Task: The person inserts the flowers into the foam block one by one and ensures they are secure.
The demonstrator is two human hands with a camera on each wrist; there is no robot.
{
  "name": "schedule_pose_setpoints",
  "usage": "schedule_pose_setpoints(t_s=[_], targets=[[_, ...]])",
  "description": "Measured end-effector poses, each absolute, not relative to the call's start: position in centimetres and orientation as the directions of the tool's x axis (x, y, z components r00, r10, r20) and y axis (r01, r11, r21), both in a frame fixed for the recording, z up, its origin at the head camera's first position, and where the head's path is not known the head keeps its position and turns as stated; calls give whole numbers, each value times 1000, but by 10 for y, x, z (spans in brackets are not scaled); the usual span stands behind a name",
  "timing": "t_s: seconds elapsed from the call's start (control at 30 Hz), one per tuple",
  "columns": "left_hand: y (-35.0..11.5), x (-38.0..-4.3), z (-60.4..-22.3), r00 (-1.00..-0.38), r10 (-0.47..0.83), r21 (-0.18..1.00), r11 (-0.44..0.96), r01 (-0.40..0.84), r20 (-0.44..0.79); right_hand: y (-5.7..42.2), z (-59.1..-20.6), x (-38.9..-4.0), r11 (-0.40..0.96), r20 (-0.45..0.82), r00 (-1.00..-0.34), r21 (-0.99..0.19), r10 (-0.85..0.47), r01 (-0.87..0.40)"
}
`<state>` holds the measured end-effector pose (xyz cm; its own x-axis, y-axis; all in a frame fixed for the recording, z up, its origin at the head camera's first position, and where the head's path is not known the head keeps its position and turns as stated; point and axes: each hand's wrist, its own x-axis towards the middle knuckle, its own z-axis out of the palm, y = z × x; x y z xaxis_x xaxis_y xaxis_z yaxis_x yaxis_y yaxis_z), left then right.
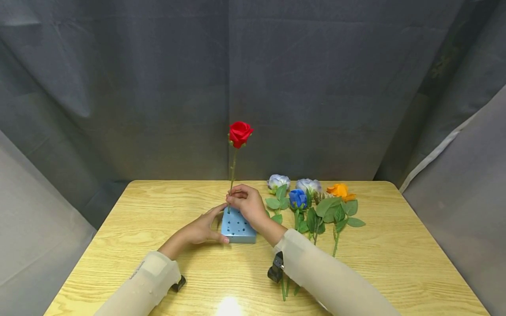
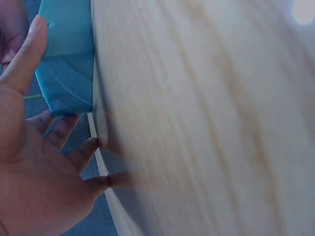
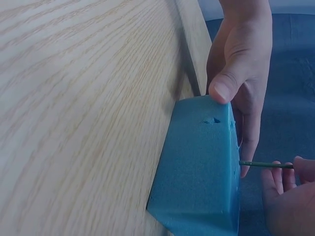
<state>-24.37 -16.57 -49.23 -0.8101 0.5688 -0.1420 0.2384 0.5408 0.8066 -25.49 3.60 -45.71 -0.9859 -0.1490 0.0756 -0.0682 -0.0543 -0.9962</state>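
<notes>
An upright red rose [image 1: 240, 134] stands over the far left corner of a light blue foam block [image 1: 242, 239] that has several holes in its top. My right hand [image 1: 250, 205] pinches its thin stem [image 3: 266, 164] low down, close over the foam. In the right wrist view the stem's lower end meets the holed face. My left hand [image 1: 199, 229] holds the block from the left, with the thumb [image 3: 222, 89] at the near edge and the forefinger at the far corner. The other left fingers [image 2: 81, 155] spread down toward the tabletop.
Right of the block lie several loose flowers: two pale lilac ones [image 1: 278, 181], a blue one [image 1: 298, 199] and an orange one [image 1: 341, 191], with green leaves and stems. My right forearm crosses over some stems. A grey curtain [image 1: 316, 87] hangs behind the wooden table [image 1: 158, 206].
</notes>
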Motion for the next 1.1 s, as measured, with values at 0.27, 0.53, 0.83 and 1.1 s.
schedule_pose_setpoints(t_s=[0.27,0.53,0.83,1.1], targets=[[-165,-243,-492,-817,557,798,556,232,-150,39,-456,-253,-31,69,-984,-997,-164,-65],[-165,-242,-492,-823,547,800,558,222,-152,41,-455,-251,-17,73,-985,-997,-158,-71],[-165,-243,-494,-825,543,800,560,217,-156,44,-456,-251,-5,71,-986,-997,-154,-71],[-165,-244,-496,-832,532,793,570,213,-158,50,-458,-251,-18,51,-987,-999,-150,-49]])
